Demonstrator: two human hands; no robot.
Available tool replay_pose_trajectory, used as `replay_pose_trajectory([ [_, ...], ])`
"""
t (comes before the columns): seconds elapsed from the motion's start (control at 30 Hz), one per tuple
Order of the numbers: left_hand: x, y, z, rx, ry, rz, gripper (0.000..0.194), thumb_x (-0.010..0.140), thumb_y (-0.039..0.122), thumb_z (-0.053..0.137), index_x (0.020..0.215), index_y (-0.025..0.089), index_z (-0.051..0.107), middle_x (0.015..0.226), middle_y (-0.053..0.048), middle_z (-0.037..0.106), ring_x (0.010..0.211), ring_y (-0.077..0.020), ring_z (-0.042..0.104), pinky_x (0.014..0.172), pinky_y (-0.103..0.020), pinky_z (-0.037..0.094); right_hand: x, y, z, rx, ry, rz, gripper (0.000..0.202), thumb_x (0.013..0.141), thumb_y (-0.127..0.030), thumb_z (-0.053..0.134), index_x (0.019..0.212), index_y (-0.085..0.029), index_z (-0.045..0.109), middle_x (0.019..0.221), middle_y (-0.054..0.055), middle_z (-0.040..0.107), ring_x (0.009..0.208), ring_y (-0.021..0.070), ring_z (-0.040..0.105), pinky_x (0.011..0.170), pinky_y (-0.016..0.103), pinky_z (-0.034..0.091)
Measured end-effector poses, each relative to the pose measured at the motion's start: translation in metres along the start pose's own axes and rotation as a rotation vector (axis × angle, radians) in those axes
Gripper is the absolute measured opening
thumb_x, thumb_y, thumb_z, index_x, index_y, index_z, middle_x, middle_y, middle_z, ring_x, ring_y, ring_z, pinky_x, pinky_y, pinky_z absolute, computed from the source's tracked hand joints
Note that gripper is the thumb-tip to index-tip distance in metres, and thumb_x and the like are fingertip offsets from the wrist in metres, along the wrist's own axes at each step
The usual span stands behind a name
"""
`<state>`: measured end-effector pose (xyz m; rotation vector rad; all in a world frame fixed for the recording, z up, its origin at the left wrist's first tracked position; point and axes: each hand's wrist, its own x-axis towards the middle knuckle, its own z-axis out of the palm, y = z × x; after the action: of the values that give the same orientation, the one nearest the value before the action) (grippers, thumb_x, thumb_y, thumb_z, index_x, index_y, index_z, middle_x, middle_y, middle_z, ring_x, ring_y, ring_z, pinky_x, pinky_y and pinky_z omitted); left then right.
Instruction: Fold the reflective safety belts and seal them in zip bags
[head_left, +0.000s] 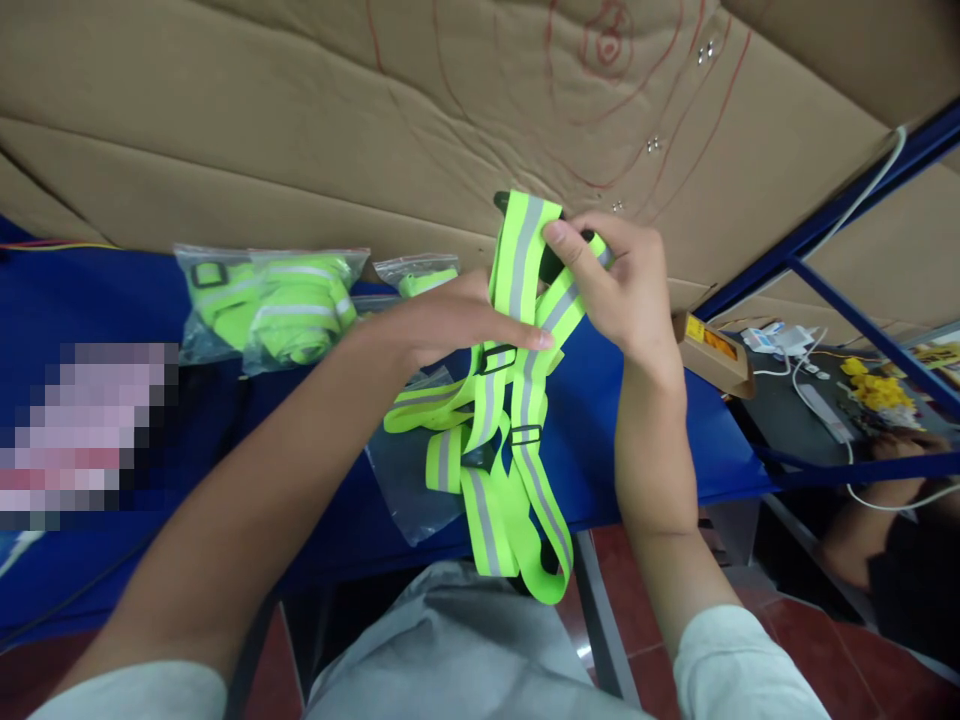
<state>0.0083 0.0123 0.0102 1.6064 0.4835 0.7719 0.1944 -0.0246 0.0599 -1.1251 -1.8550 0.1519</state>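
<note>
My right hand [626,290] covers the top fold of the reflective strap vest [517,400]; what lies under my palm doesn't show. My left hand [450,320] hides the straps behind it. Vest's lowest loop drops past the blue table [112,560] edge. Left on the table, a pixelated patch [86,435], unreadable. Far right, another person's hand [904,448], partly cut by the frame bar.

No readable text in view

The yellow label [709,340] on the small cardboard box [716,357] at the bench edge carries dark print too small to make out. The cardboard sheet [420,110] behind bears red pen lines and loops, a drawing rather than letters. Nothing else carries legible words or numbers.
</note>
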Motion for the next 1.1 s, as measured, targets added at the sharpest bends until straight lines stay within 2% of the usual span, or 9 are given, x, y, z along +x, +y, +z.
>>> replay_pose_trajectory([
  [0.1, 0.000, 0.001, 0.004, -0.035, -0.031, -0.043, 0.040, 0.070, 0.032, 0.089, 0.106, 0.023, 0.072, 0.105, -0.006, 0.077, 0.095, -0.0272, 0.074, 0.085, -0.042, 0.061, 0.001, 0.002, -0.006, -0.007, 0.064, 0.003, 0.043, 0.097, -0.056, 0.068, 0.076, -0.018, 0.070, 0.069, -0.001, 0.057, 0.072, 0.0135, 0.057, 0.073, 0.028, 0.049],
  [0.2, -0.002, 0.002, 0.004, -0.038, -0.095, -0.082, 0.040, 0.071, 0.033, 0.088, 0.106, 0.023, 0.074, 0.106, -0.005, 0.078, 0.094, -0.0261, 0.074, 0.085, -0.041, 0.061, 0.001, 0.005, -0.012, 0.109, 0.046, 0.048, 0.038, 0.095, -0.050, 0.073, 0.076, -0.017, 0.071, 0.070, -0.002, 0.059, 0.066, 0.0102, 0.051, 0.063, 0.025, 0.043],
  [0.33, -0.007, 0.007, 0.001, 0.001, -0.093, -0.027, 0.048, 0.070, 0.031, 0.089, 0.114, 0.023, 0.073, 0.111, -0.004, 0.078, 0.098, -0.0263, 0.073, 0.087, -0.041, 0.061, 0.002, 0.011, -0.009, 0.427, -0.099, 0.191, 0.033, 0.088, -0.048, 0.081, 0.105, -0.022, 0.068, 0.081, -0.004, 0.065, 0.065, 0.0105, 0.056, 0.061, 0.025, 0.048],
  [0.4, -0.007, 0.008, -0.002, 0.037, -0.084, -0.005, 0.049, 0.069, 0.031, 0.090, 0.115, 0.023, 0.072, 0.111, -0.004, 0.077, 0.100, -0.0277, 0.073, 0.087, -0.042, 0.060, 0.002, 0.013, -0.005, 0.413, -0.172, 0.186, 0.034, 0.091, -0.050, 0.078, 0.110, -0.025, 0.067, 0.084, -0.003, 0.067, 0.066, 0.0120, 0.057, 0.064, 0.027, 0.051],
  [0.53, -0.002, 0.003, -0.004, 0.041, -0.042, 0.004, 0.044, 0.069, 0.028, 0.087, 0.109, 0.021, 0.073, 0.108, -0.005, 0.076, 0.107, -0.0323, 0.073, 0.089, -0.045, 0.059, -0.003, 0.004, 0.000, 0.060, -0.182, -0.016, 0.033, 0.100, -0.056, 0.066, 0.106, -0.024, 0.075, 0.109, 0.006, 0.073, 0.096, 0.0197, 0.067, 0.092, 0.038, 0.056],
  [0.67, 0.001, 0.000, -0.003, -0.041, -0.011, 0.067, 0.037, 0.070, 0.023, 0.086, 0.105, 0.019, 0.073, 0.108, -0.007, 0.076, 0.109, -0.0304, 0.071, 0.094, -0.047, 0.058, -0.009, -0.009, 0.006, -0.127, -0.295, -0.113, 0.050, 0.097, -0.065, 0.064, 0.125, -0.025, 0.073, 0.125, 0.009, 0.072, 0.124, 0.0295, 0.063, 0.114, 0.049, 0.048],
  [0.77, 0.000, 0.000, -0.003, -0.092, 0.037, 0.060, 0.035, 0.066, 0.020, 0.090, 0.096, 0.017, 0.073, 0.102, -0.007, 0.076, 0.102, -0.0277, 0.072, 0.093, -0.045, 0.058, -0.006, -0.007, 0.012, -0.165, -0.265, -0.112, 0.052, 0.097, -0.066, 0.064, 0.127, -0.024, 0.073, 0.123, 0.009, 0.073, 0.124, 0.0307, 0.064, 0.113, 0.049, 0.049],
  [0.93, 0.000, 0.002, -0.002, -0.256, 0.020, -0.077, 0.029, 0.066, 0.022, 0.090, 0.088, 0.017, 0.072, 0.093, -0.004, 0.076, 0.093, -0.0268, 0.076, 0.090, -0.045, 0.061, 0.000, -0.001, 0.012, -0.134, -0.212, -0.123, 0.045, 0.098, -0.063, 0.065, 0.119, -0.025, 0.077, 0.113, 0.007, 0.076, 0.114, 0.0278, 0.068, 0.108, 0.043, 0.052],
  [1.1, -0.006, 0.005, 0.008, -0.289, -0.132, -0.114, 0.029, 0.077, 0.026, 0.087, 0.102, 0.017, 0.077, 0.094, -0.007, 0.079, 0.090, -0.0268, 0.077, 0.088, -0.043, 0.062, -0.001, -0.009, 0.002, -0.083, 0.069, -0.026, 0.044, 0.098, -0.064, 0.064, 0.085, -0.023, 0.072, 0.081, 0.003, 0.069, 0.080, 0.0189, 0.064, 0.082, 0.032, 0.055],
])
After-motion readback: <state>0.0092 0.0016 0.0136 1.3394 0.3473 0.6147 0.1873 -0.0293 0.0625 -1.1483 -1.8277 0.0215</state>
